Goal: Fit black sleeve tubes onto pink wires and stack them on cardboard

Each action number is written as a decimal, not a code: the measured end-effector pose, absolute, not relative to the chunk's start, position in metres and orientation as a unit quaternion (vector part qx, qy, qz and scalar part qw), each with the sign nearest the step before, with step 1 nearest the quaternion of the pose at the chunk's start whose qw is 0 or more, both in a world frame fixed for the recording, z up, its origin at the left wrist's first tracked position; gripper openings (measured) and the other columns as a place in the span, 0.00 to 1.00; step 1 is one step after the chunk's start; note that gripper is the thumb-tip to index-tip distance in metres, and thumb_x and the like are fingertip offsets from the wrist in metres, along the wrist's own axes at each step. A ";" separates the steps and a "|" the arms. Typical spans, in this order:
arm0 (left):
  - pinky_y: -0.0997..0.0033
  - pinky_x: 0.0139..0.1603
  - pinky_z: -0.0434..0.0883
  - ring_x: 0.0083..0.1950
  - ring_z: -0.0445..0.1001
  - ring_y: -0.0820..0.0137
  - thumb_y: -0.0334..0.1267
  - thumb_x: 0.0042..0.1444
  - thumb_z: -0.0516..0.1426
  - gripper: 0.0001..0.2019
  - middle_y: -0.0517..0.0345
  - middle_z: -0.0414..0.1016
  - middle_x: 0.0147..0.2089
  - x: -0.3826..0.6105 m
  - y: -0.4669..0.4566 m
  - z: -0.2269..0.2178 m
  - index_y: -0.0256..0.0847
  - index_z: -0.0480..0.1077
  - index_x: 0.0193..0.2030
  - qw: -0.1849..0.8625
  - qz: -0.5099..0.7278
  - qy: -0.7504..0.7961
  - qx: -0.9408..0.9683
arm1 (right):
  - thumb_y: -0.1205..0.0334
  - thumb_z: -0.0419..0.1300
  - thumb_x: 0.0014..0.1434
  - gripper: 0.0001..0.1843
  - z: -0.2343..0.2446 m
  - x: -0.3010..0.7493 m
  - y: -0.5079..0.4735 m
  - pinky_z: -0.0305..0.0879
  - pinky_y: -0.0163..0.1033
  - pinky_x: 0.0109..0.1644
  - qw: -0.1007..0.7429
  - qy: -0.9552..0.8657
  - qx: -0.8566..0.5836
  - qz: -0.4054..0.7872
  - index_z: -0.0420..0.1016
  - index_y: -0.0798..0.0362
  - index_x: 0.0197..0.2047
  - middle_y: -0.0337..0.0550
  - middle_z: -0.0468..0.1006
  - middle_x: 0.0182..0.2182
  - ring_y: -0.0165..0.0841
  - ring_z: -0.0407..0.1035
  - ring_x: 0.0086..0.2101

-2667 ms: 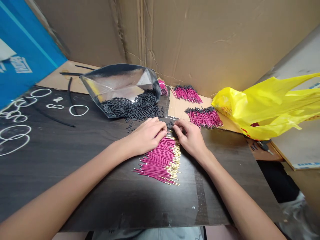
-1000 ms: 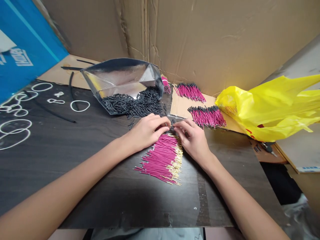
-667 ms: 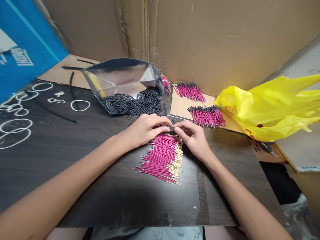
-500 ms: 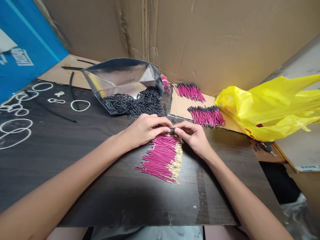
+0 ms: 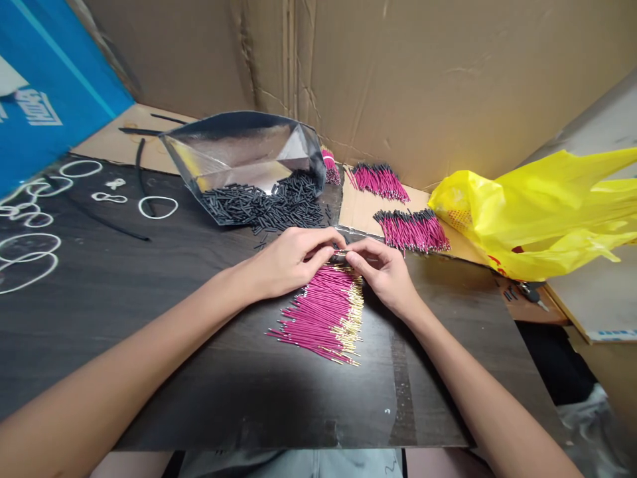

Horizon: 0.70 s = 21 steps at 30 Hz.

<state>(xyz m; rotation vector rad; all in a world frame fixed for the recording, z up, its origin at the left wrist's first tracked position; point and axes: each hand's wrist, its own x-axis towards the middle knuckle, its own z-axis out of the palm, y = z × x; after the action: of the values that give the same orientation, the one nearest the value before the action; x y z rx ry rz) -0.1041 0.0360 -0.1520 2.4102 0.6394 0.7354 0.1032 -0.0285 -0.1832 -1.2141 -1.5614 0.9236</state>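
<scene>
My left hand (image 5: pixel 298 262) is closed in a pinch on a thin magenta wire whose metal end (image 5: pixel 341 252) shows between my hands. Against that end, the thumb and forefinger of my right hand (image 5: pixel 382 269) are pressed together; what they grip is hidden. Just below both hands lies a spread of magenta wires (image 5: pixel 323 302), gold ends toward the right and silvery ends toward the left. Behind my left hand, short black tubes (image 5: pixel 259 206) spill from the mouth of an open silver-lined bag (image 5: pixel 233 149).
Black-tipped magenta wires (image 5: pixel 413 231) lie in two groups on a cardboard sheet (image 5: pixel 354 211). A banded wire bundle (image 5: pixel 329 166) stands by the bag. At right is a yellow plastic bag (image 5: pixel 527 212) near a key (image 5: pixel 535 295); at left, white rubber bands (image 5: pixel 158 207). A cardboard wall (image 5: pixel 423 86) closes the back.
A dark piece showed between my fingertips before; now a metal wire end shows there. My hands have shifted only slightly, and the wire spread lies as before.
</scene>
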 end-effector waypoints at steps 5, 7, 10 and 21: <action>0.75 0.29 0.62 0.25 0.68 0.76 0.32 0.69 0.52 0.11 0.66 0.74 0.29 -0.107 0.037 -0.155 0.42 0.72 0.53 0.293 0.261 0.265 0.881 | 0.56 0.67 0.62 0.09 -0.186 0.102 -0.028 0.65 0.36 0.32 0.513 -0.593 -0.489 0.382 0.77 0.49 0.43 0.38 0.77 0.33 0.28 0.67 0.28; 0.75 0.28 0.62 0.25 0.68 0.76 0.33 0.69 0.52 0.11 0.65 0.74 0.29 -0.107 0.037 -0.156 0.42 0.71 0.53 0.300 0.263 0.272 0.876 | 0.57 0.67 0.62 0.07 -0.185 0.101 -0.029 0.65 0.35 0.30 0.528 -0.583 -0.489 0.378 0.76 0.49 0.41 0.38 0.77 0.32 0.28 0.68 0.27; 0.75 0.28 0.62 0.26 0.69 0.75 0.34 0.69 0.52 0.11 0.65 0.74 0.29 -0.107 0.037 -0.157 0.42 0.71 0.54 0.306 0.261 0.279 0.872 | 0.59 0.65 0.63 0.05 -0.184 0.101 -0.030 0.69 0.36 0.31 0.531 -0.587 -0.488 0.367 0.78 0.50 0.41 0.40 0.78 0.36 0.28 0.70 0.29; 0.74 0.32 0.65 0.27 0.69 0.74 0.32 0.67 0.52 0.14 0.65 0.74 0.30 -0.107 0.037 -0.155 0.41 0.68 0.58 0.286 0.259 0.261 0.885 | 0.59 0.62 0.66 0.08 -0.183 0.100 -0.033 0.74 0.41 0.39 0.512 -0.617 -0.513 0.307 0.78 0.48 0.47 0.42 0.80 0.42 0.33 0.75 0.38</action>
<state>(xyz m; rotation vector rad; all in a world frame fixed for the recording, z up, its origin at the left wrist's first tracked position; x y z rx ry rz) -0.1068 0.0369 -0.1552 2.3657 0.6981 0.6931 0.0997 -0.0328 -0.1830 -1.2353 -1.4838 0.7375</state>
